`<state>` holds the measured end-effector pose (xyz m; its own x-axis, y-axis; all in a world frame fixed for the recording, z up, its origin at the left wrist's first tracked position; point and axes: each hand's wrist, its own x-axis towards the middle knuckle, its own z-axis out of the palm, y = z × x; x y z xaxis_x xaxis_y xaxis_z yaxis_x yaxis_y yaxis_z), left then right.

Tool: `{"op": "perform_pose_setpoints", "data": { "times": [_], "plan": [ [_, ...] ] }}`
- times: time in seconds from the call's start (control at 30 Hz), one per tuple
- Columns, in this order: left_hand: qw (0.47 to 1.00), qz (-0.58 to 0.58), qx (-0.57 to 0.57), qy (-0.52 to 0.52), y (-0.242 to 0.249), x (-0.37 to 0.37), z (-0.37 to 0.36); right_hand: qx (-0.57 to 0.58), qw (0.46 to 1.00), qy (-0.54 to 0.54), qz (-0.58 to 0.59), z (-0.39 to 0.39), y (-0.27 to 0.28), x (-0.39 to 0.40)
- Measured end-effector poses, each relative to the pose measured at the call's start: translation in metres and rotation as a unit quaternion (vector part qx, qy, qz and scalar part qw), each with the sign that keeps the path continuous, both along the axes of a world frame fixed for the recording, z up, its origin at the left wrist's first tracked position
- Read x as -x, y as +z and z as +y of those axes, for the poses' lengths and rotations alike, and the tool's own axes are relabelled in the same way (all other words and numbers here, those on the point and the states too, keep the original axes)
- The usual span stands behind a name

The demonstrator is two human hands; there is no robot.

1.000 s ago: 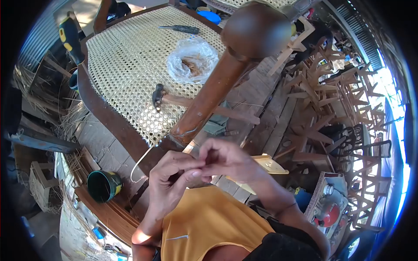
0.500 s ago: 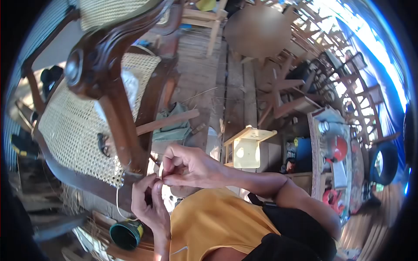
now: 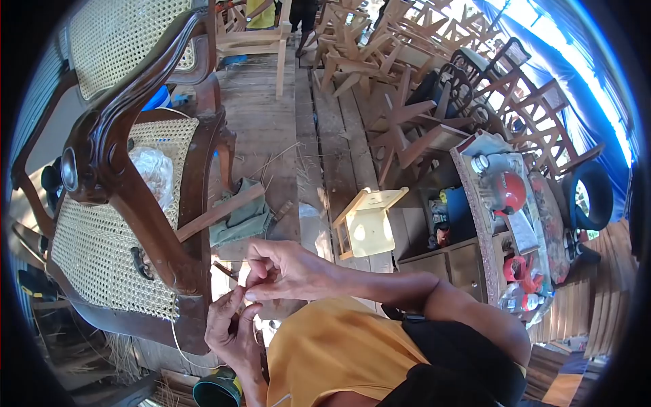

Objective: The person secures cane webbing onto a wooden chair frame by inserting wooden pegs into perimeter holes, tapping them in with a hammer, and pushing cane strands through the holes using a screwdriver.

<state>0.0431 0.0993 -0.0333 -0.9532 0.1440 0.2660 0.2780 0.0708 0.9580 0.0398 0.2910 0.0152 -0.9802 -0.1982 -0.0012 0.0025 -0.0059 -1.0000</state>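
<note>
Both my hands meet in front of my yellow shirt (image 3: 325, 346), beside a dark carved wooden armchair (image 3: 135, 186) with a woven cane seat (image 3: 102, 258). A thin pale cane strand (image 3: 178, 342) hangs from the seat's near corner and curves toward my left hand (image 3: 232, 334). That hand is closed, thumb and fingers pinched at the strand. My right hand (image 3: 285, 271) is closed too, its fingertips pinching at the left fingertips; the bit of strand between them is hardly visible. A clear plastic bag (image 3: 152, 175) and a small dark-handled tool (image 3: 141, 263) lie on the seat.
A wooden strip (image 3: 224, 211) and green cloth (image 3: 241, 224) lie beside the chair. Right of them stand a small cream stool (image 3: 368, 230) and a cluttered workbench (image 3: 471, 203). A dark green bucket (image 3: 215, 390) is below my left hand. Stacked chair frames (image 3: 407, 122) fill the back.
My view has shifted, so chair, stool and bench appear further left. A round blurred patch at the top is gone, showing stacked frames. My hands stay together, the fingertips slightly moved.
</note>
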Motion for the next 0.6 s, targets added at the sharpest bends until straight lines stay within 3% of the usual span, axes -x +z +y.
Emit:
{"op": "perform_pose_setpoints", "data": {
  "times": [0.53, 0.6],
  "plan": [
    [0.978, 0.157, 0.135, -0.004, -0.016, 0.008, 0.003, -0.082, 0.996, -0.035, 0.009, -0.001, 0.001, -0.017],
    [0.969, 0.187, 0.163, 0.007, -0.014, 0.01, 0.006, -0.04, 0.998, -0.043, 0.011, -0.001, -0.003, -0.019]
  ]
}}
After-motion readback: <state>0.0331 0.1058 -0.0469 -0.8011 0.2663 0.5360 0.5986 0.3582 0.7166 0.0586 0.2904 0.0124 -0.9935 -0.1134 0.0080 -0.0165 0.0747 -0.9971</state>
